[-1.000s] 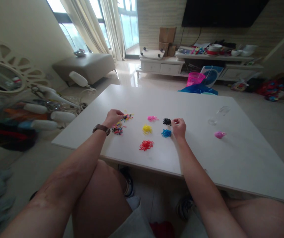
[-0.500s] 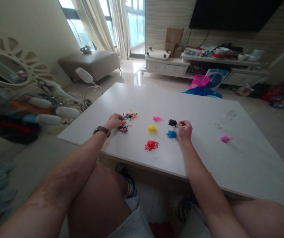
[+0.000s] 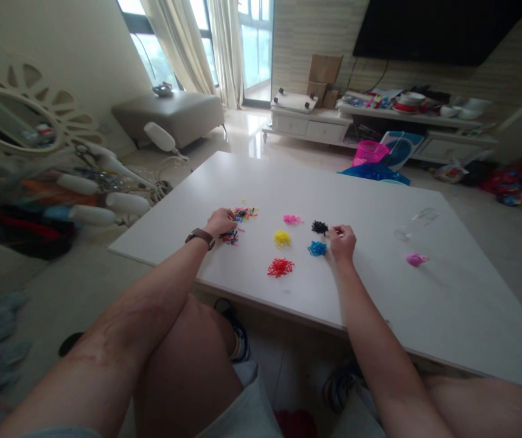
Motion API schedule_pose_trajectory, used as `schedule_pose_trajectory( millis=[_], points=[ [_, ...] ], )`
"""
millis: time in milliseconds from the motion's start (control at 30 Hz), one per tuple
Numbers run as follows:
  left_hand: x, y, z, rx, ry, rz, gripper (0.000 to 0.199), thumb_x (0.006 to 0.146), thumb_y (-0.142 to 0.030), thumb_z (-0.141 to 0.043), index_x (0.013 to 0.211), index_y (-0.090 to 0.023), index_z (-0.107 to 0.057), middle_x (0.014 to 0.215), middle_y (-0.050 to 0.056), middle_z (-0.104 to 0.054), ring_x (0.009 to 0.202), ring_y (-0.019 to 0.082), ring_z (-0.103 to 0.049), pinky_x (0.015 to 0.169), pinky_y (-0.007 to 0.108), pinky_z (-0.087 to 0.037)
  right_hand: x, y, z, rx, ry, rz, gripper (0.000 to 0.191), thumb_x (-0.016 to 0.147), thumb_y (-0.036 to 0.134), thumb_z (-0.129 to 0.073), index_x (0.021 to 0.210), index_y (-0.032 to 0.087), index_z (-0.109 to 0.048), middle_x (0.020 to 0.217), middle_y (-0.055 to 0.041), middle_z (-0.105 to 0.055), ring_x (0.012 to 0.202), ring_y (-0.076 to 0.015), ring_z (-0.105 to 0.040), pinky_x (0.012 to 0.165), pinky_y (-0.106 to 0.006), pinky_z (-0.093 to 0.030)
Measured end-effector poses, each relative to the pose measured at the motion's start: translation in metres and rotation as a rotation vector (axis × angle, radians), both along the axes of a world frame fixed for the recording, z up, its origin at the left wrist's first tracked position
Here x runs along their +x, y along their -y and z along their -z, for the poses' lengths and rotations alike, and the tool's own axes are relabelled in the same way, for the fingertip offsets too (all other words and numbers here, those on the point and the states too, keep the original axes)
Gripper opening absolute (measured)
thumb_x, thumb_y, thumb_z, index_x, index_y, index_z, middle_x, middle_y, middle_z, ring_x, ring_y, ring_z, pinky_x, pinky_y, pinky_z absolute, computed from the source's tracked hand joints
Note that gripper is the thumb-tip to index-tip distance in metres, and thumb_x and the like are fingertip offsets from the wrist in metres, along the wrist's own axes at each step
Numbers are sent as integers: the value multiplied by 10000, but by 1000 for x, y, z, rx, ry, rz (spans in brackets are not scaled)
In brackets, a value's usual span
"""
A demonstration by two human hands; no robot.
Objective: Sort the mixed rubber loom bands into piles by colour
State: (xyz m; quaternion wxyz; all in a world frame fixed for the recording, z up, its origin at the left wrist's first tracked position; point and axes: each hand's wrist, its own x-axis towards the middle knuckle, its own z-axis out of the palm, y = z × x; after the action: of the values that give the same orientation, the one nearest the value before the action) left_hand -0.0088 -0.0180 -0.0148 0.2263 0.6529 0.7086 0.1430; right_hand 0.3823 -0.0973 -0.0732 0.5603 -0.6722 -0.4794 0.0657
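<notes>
My left hand (image 3: pixel 221 223), with a dark-strapped watch (image 3: pixel 201 237) on its wrist, rests at a mixed pile of small coloured rubber bands (image 3: pixel 246 212). Its fingers are bent together over them, and their tips are partly hidden. My right hand (image 3: pixel 343 243) lies beside the black bands (image 3: pixel 320 227) and the blue bands (image 3: pixel 317 248), thumb and fingers pinched; I cannot make out what is between them. Between my hands are pink bands (image 3: pixel 292 219), yellow bands (image 3: pixel 282 238) and red bands (image 3: pixel 280 267), each in its own pile.
On the right of the white table (image 3: pixel 370 292) lie a clear container (image 3: pixel 425 216) and a pink object (image 3: pixel 417 260). White-padded arms of a stand (image 3: pixel 128 204) rise near the table's left edge. A pink basket (image 3: pixel 369 152) stands beyond the far edge.
My left hand has shifted slightly right over the mixed rubber bands. My right hand stays by the black pile. The whole view has shifted a little.
</notes>
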Motion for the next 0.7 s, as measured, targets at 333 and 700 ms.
schedule_pose_trajectory(
  millis=[333, 700],
  points=[
    [-6, -1, -6, -30, 26, -27, 227, 624, -133, -723, 838, -163, -793, 713, 53, -734, 704, 189, -665, 654, 262, -494, -2, -2, 0, -14, -17, -13, 199, 760, 393, -609, 658, 222, -602, 755, -9, -579, 744, -198, -563, 765, -350, -450],
    [-2, 6, -10, -11, 4, 37, 239, 618, -258, -771, 844, -187, -800, 694, 37, -725, 748, 199, -673, 673, 251, -499, -3, -1, 0, -24, 1, -21, 196, 776, 390, -606, 656, 238, -582, 751, -4, -576, 742, -204, -560, 778, -365, -461]
  ],
)
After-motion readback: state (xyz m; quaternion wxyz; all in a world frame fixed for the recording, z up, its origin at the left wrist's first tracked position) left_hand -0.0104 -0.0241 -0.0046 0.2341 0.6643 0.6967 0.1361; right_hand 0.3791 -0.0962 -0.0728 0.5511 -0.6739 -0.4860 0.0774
